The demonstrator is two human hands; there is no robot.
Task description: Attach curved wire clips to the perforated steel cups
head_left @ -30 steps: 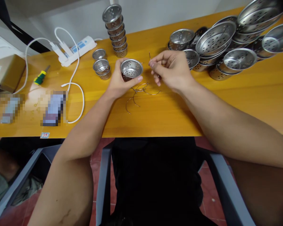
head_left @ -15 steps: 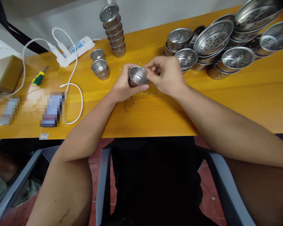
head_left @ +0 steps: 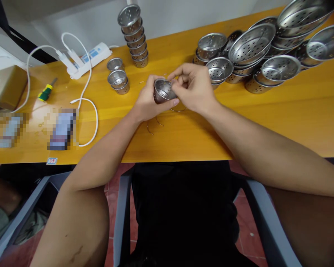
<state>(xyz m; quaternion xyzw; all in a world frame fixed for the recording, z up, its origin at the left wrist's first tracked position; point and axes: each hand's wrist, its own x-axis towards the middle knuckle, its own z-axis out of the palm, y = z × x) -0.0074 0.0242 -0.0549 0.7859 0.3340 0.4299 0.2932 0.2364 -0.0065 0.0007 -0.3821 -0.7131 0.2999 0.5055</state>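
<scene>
My left hand (head_left: 149, 99) is wrapped round a small perforated metal cup (head_left: 161, 91), its thumb along the near side. The cup is held above the table with its open mouth facing up towards me. My right hand (head_left: 193, 86) is closed in a pinch at the cup's right rim. What its fingertips hold is hidden, perhaps a thin wire. Curved thin wires lie on the table below my hands, one bent wire (head_left: 149, 128) near my left wrist and another wire (head_left: 179, 110) under the cup.
A tall stack of perforated cups (head_left: 137, 48) and a shorter pair of cups (head_left: 118, 80) stand at the back left. Many larger perforated cups (head_left: 252, 44) crowd the back right. Leftward are a power strip (head_left: 93, 57), a screwdriver (head_left: 46, 92), a phone (head_left: 61, 129) and a white cable (head_left: 97, 122).
My left hand and the cup have shifted slightly to the right. The cup is turned a little, while my right hand stays pinched at its rim, slightly higher.
</scene>
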